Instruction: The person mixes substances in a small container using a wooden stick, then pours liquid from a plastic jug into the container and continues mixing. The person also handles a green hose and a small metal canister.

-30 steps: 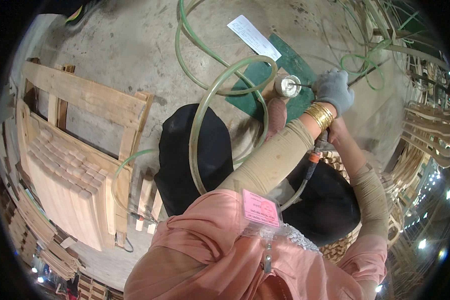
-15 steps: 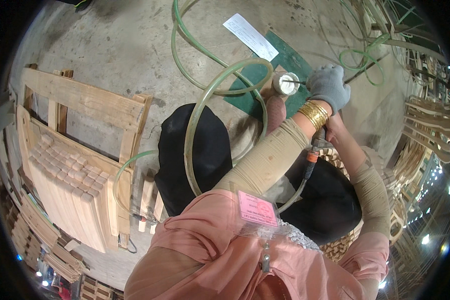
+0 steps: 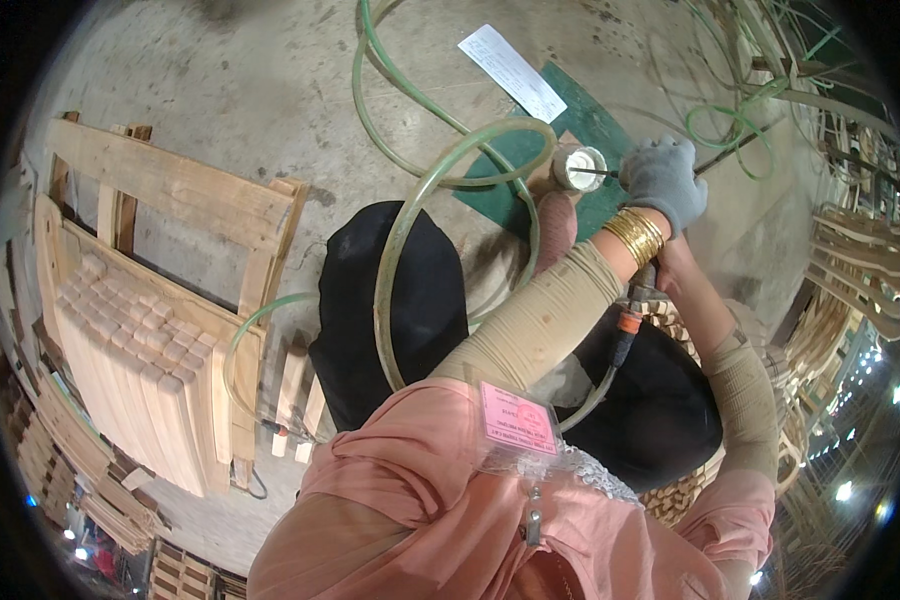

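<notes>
My left hand (image 3: pixel 662 185), in a grey glove with gold bangles at the wrist, is closed in a fist. A thin dark rod (image 3: pixel 602 172) runs from it into a small round white cup (image 3: pixel 579 168) of white paste. Whether the rod belongs to the tool below cannot be seen. Just beneath, my bare right hand (image 3: pixel 676 266) is wrapped round the handle of an air tool (image 3: pixel 645 284), its body mostly hidden. An orange-ringed hose coupling (image 3: pixel 629 322) hangs from that handle. The cup stands by a green board (image 3: pixel 490 200) on the floor.
A green air hose (image 3: pixel 388 250) loops over my left knee. Wooden sticks (image 3: pixel 135 370) are stacked against a wooden pallet frame (image 3: pixel 170 180) on the left. A paper sheet (image 3: pixel 513 73) lies partly on the board. Curved wooden parts (image 3: pixel 855 270) are piled at right.
The whole view has shifted slightly. Both hands keep nearly the same pose, with the rod's tip still in the cup.
</notes>
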A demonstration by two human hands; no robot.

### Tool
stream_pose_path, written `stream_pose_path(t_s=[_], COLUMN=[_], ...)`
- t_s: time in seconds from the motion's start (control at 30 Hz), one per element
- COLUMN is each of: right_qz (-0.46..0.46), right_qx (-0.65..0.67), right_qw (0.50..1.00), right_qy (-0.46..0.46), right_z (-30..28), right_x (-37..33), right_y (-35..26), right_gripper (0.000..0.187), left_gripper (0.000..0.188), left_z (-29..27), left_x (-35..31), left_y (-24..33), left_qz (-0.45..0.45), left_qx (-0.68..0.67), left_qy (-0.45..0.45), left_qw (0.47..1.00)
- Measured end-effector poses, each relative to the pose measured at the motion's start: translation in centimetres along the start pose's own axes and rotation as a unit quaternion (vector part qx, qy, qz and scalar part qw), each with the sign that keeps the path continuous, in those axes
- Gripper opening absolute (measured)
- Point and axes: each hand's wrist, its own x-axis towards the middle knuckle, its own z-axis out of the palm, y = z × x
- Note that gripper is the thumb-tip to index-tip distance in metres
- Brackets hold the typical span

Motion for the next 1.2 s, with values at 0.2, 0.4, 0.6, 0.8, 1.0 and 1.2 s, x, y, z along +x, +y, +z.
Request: stream_pose_path(t_s=[0.2, 0.4, 0.6, 0.8, 1.0, 1.2], right_qz=[0.042, 0.028, -0.052, -0.028, -0.005, -0.014], right_qx=[0.031, 0.020, -0.089, 0.008, 0.027, -0.031], right_qw=[0.999, 0.999, 0.995, 0.999, 0.999, 0.998], right_qy=[0.014, 0.029, -0.004, 0.025, 0.035, -0.047], right_z=[1.2, 0.8, -1.4, 0.5, 0.7, -8.4], right_x=[-1.1, -1.0, 0.8, -0.2, -0.5, 2.0], right_y=[-0.4, -0.4, 0.6, -0.3, -0.8, 1.6], right_gripper=[0.039, 0.036, 0.036, 0.036, 0.034, 0.031], left_gripper=[0.022, 0.021, 0.022, 0.022, 0.020, 0.017], left_z=[0.4, 0.9, 1.4, 1.1, 0.7, 1.9], left_x=[0.0, 0.2, 0.4, 0.6, 0.7, 0.4], left_y=[-0.5, -0.7, -0.3, -0.6, -0.9, 1.6], left_qz=[-0.001, 0.016, 0.009, 0.012, 0.009, 0.036], left_qx=[-0.011, -0.029, -0.035, -0.036, -0.031, -0.056], left_qy=[0.014, 0.019, 0.009, 0.011, 0.022, 0.014], left_qw=[1.000, 0.999, 0.999, 0.999, 0.999, 0.998])
